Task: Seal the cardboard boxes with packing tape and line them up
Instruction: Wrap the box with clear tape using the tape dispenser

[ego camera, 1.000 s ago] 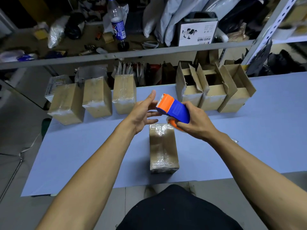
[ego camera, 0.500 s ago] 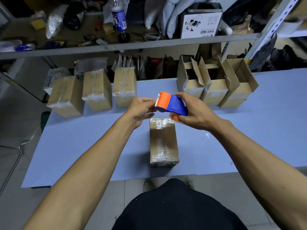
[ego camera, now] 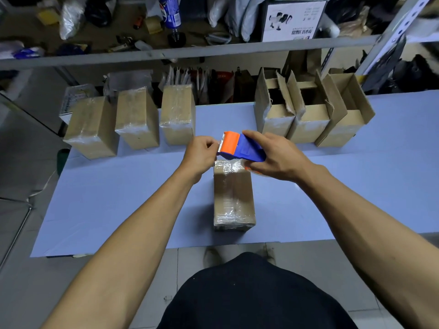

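Gripping tape dispenser [ego camera: 242, 148], right hand [ego camera: 278, 157]; left hand [ego camera: 202, 150] pinching at blade; taped box [ego camera: 234, 198] just below.

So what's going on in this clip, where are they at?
A person is taping boxes at a blue table. The right hand grips a blue-and-orange tape dispenser above a wrapped box, while the left hand pinches at its cutter end. Three sealed boxes stand lined up at back left; three open boxes wait at back right.
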Tool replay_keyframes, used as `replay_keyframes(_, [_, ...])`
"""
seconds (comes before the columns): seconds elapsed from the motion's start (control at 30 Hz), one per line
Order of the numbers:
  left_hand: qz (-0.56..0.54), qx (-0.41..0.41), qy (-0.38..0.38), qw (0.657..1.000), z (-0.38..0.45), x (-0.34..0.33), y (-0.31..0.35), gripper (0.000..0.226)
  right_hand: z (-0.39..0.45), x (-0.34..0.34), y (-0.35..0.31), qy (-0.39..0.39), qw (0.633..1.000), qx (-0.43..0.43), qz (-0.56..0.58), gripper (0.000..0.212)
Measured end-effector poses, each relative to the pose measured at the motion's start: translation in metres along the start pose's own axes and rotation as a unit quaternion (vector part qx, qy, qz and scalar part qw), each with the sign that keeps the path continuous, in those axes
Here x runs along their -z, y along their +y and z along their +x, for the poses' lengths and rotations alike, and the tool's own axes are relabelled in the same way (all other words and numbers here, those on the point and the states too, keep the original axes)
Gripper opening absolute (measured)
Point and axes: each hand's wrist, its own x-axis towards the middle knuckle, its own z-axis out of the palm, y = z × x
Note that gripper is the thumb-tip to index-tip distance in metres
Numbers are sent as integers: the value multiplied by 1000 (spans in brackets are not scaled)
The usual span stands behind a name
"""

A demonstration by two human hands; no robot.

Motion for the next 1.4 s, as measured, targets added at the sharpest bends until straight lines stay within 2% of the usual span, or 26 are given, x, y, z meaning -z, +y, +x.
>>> replay_keyframes(0.2, [-107, 88, 41, 990, 3, 16, -19, 16, -12, 4, 28, -12, 1000, -12, 19, 61])
replay_keyframes(0.37, [-140, 140, 4, 980, -1, 9, -36, 15, -16, -4, 53, -39, 999, -24, -27, 63])
replay_keyframes(0.5, [-114, 131, 14, 985, 0, 0, -46, 20, -15, -16, 62, -24, 998, -39, -46, 64])
replay_keyframes(0.63, [-96, 111, 36, 988, 5, -5, -54, 15, -10, -22, 66, -8, 997, -40, -62, 66])
replay_keyframes(0.9, [-79, 124, 66, 987, 18, -23, -78, 13, -9, -34, 74, -57, 995, -75, -38, 60])
replay_keyframes(1.0, [-123, 157, 91, 976, 20, -32, -82, 16, -7, -40, 73, -62, 994, -91, -10, 61])
replay_keyframes(1.13, [-243, 219, 96, 940, 21, -50, -81, 22, -6, -41, 75, -64, 994, -91, 0, 63])
replay_keyframes(1.27, [-210, 249, 119, 938, 29, -57, -72, 20, -9, -43, 76, -55, 994, -96, 15, 64])
replay_keyframes(1.3, [-202, 264, 120, 935, 33, -57, -71, 29, -9, -44, 76, -54, 994, -94, 13, 64])
replay_keyframes(1.37, [-179, 289, 108, 934, 42, -56, -75, 61, -9, -45, 75, -56, 994, -95, 11, 64])
replay_keyframes(1.4, [-160, 292, 99, 938, 44, -55, -74, 65, -9, -45, 75, -55, 994, -97, 12, 64])
